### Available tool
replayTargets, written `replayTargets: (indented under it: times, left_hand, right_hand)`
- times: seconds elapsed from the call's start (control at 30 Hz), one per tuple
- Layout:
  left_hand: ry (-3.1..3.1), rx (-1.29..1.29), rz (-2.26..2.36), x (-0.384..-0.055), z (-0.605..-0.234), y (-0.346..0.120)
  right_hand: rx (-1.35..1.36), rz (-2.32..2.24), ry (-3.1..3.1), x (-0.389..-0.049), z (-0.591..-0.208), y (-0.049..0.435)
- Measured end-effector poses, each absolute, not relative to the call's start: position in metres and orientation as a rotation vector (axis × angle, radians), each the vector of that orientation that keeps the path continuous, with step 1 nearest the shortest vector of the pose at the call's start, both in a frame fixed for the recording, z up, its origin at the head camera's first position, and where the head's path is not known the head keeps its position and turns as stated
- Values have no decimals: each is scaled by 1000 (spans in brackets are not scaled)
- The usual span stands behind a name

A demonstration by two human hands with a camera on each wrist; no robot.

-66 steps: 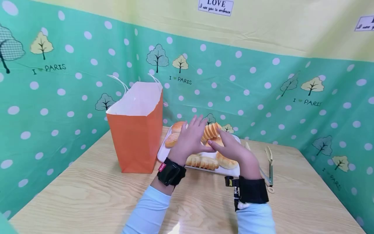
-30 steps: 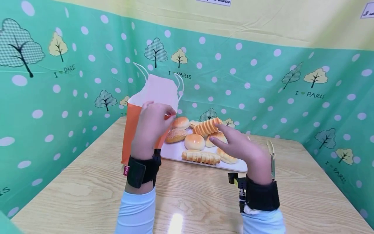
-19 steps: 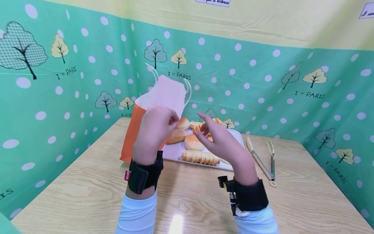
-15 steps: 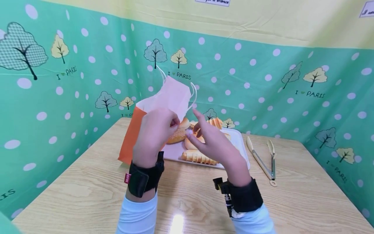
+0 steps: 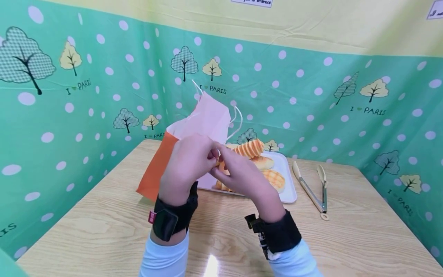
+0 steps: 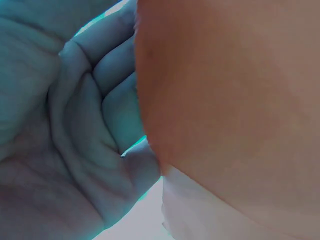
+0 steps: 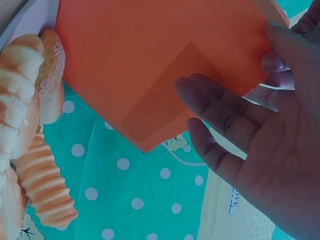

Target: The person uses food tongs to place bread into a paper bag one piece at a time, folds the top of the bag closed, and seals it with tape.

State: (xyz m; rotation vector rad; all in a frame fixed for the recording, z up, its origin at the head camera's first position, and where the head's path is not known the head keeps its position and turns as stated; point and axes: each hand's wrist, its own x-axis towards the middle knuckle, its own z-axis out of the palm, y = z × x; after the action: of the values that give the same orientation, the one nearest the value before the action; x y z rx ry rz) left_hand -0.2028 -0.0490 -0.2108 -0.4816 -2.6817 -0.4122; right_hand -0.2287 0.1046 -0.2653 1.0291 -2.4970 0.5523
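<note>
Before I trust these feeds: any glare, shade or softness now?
Head view: white glare on the table between the sleeves; left wrist view: left hand dim and bluish, paper bag muted and soft-looking; right wrist view: right hand darkly shaded, the bag's orange stronger.

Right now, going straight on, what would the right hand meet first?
Probably the orange bag, whose side faces the right hand in its wrist view; depth is unclear, and the left hand is close.

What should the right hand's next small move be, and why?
Most likely, the right hand should pinch the orange bag near its rim: the bag leans toward the tray, the left hand appears to pinch its edge, and the right fingers look loosely extended.
</note>
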Motion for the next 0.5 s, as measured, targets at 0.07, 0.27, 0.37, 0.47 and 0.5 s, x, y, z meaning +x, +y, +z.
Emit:
replayTargets:
  times: [0.07, 0.27, 0.37, 0.47, 0.5]
  left_hand:
    - [-2693, -482, -412, -202, -210, -49]
    - [-2695, -552, -504, -198, -208, -52]
    - [-2567, -597, -609, -197, -206, -56]
    - [-2354, -547, -647, -197, -203, -63]
    - [-2289, -509, -647, -198, -203, -66]
  right_hand:
    - [1035, 526, -2477, -229, -267, 103]
    - [984, 484, -2468, -227, -268, 101]
    - [968, 475, -2456, -227, -268, 101]
    - [958, 479, -2463, -227, -266, 101]
    - [952, 481, -2473, -227, -266, 101]
